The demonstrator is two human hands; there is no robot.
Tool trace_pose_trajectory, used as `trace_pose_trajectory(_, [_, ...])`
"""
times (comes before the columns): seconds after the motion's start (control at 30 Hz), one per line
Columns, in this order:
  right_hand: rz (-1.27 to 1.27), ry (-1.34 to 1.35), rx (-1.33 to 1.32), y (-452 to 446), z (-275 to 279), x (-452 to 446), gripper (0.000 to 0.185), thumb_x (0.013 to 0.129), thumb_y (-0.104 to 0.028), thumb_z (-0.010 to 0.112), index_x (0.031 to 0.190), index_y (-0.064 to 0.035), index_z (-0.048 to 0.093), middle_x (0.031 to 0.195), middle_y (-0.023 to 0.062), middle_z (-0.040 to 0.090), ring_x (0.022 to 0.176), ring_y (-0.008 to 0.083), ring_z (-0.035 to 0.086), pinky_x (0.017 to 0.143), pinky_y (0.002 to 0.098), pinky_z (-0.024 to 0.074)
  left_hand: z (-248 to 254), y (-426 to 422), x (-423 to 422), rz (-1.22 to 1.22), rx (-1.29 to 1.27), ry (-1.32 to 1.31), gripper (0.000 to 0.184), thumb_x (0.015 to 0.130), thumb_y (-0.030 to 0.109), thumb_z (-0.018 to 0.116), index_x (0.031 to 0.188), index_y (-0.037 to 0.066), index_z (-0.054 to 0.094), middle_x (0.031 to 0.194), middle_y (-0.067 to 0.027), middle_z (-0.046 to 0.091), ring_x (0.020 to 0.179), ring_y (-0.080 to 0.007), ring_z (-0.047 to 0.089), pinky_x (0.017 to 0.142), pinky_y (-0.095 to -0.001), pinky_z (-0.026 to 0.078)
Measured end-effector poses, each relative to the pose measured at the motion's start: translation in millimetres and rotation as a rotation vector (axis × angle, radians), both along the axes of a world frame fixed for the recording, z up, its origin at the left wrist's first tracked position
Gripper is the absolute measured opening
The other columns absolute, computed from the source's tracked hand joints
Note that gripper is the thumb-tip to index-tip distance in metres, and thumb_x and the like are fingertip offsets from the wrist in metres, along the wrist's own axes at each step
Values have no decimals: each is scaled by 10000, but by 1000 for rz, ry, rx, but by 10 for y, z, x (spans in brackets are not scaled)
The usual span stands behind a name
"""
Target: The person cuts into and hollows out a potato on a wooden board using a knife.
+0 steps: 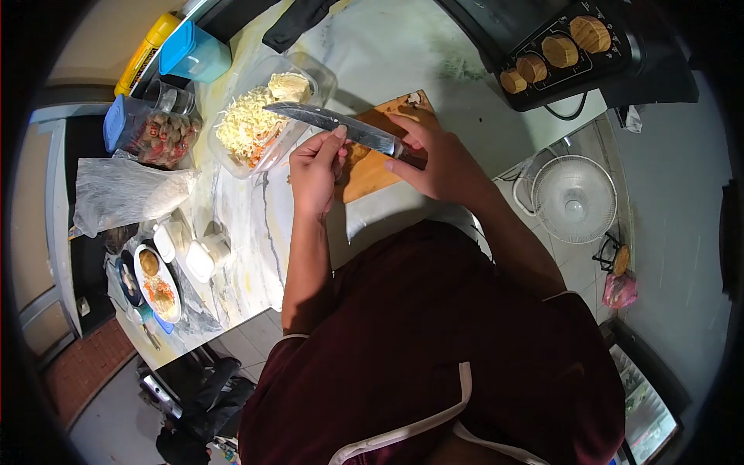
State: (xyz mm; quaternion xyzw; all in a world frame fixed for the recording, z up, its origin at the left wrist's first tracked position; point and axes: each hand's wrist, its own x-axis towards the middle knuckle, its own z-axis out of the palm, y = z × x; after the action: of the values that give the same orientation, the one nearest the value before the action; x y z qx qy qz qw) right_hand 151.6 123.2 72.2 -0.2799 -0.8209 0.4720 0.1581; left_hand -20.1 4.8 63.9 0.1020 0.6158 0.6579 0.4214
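My right hand [435,163] is closed around the handle of a large kitchen knife [360,133], its blade pointing left. At the blade's middle, the thumb and curled fingers of my left hand [316,172] pinch the lower edge. Beneath both hands lies a wooden cutting board [368,184], partly covered by them. The knife tip reaches over a clear plastic container [273,161] that holds shredded cabbage [246,122], orange shreds like carrot [260,153] and a pale chunk [289,87].
A black appliance with wooden knobs [559,51] stands upper right. Along the left are a blue-lidded tub [203,58], a jar of brownish pieces [164,138], a plastic bag [128,190], white containers [203,260] and an oval plate of food [169,298]. A basket [573,200] sits lower, beyond the counter's right edge.
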Motion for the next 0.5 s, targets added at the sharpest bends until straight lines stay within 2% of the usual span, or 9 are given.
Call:
trace_pose_trajectory(0.07, [51, -102, -41, 3, 62, -14, 617, 831, -189, 724, 1376, -47, 473, 893, 164, 696, 772, 209, 672, 737, 321, 510, 8, -3, 4, 14, -11, 4, 216, 907, 218, 701, 803, 28, 699, 653, 43, 574, 521, -8, 429, 445, -164, 264])
trace_pose_trajectory(0.2, [64, -157, -45, 22, -31, -46, 629, 844, -190, 705, 1395, -37, 443, 887, 154, 692, 724, 205, 651, 712, 312, 506, 26, -5, -6, 11, -36, 9, 208, 910, 225, 699, 837, 32, 716, 658, 41, 584, 531, -5, 444, 454, -162, 276])
trace_pose_trajectory(0.27, [47, 41, 37, -5, -142, -56, 594, 858, -204, 684, 1385, -51, 459, 845, 137, 681, 651, 199, 622, 664, 311, 498, 79, -11, -11, -76, -66, 75, 227, 908, 240, 704, 865, 19, 727, 662, 38, 589, 563, -20, 466, 489, -171, 333])
trace_pose_trajectory(0.3, [50, 40, 37, -5, -120, -65, 594, 858, -204, 684, 1385, -51, 459, 845, 137, 681, 651, 199, 622, 664, 311, 498, 76, -17, -14, -73, -67, 75, 227, 908, 240, 704, 865, 19, 727, 662, 38, 589, 563, -20, 466, 489, -171, 333])
trace_pose_trajectory(0.37, [-25, 38, 111, 10, -27, -90, 496, 897, -235, 645, 1346, -68, 516, 761, 117, 661, 604, 195, 605, 636, 310, 495, 56, -29, -25, -76, -90, 373, 214, 932, 206, 666, 939, -2, 717, 690, 44, 591, 593, -50, 490, 560, -205, 410])
trace_pose_trajectory(0.4, [-21, 38, 110, 26, 18, -93, 496, 897, -235, 645, 1346, -68, 516, 761, 117, 661, 604, 195, 605, 636, 310, 495, -7, -66, -52, -72, -92, 373, 214, 932, 206, 666, 939, -2, 717, 690, 44, 591, 593, -50, 490, 560, -205, 410])
trace_pose_trajectory(0.47, [-107, -101, 48, 68, 78, -66, 357, 926, -238, 592, 1245, -77, 595, 812, 173, 683, 723, 349, 661, 703, 415, 520, -166, -176, -157, -59, -72, 560, 252, 901, 179, 682, 1057, -20, 674, 826, -12, 607, 707, -114, 545, 667, -243, 460])
trace_pose_trajectory(0.5, [-107, -102, 47, 86, 72, -52, 357, 926, -238, 592, 1245, -77, 595, 812, 173, 683, 723, 349, 661, 703, 415, 520, -160, -212, -198, -59, -72, 559, 252, 901, 179, 682, 1057, -20, 674, 826, -12, 607, 707, -114, 545, 667, -243, 460])
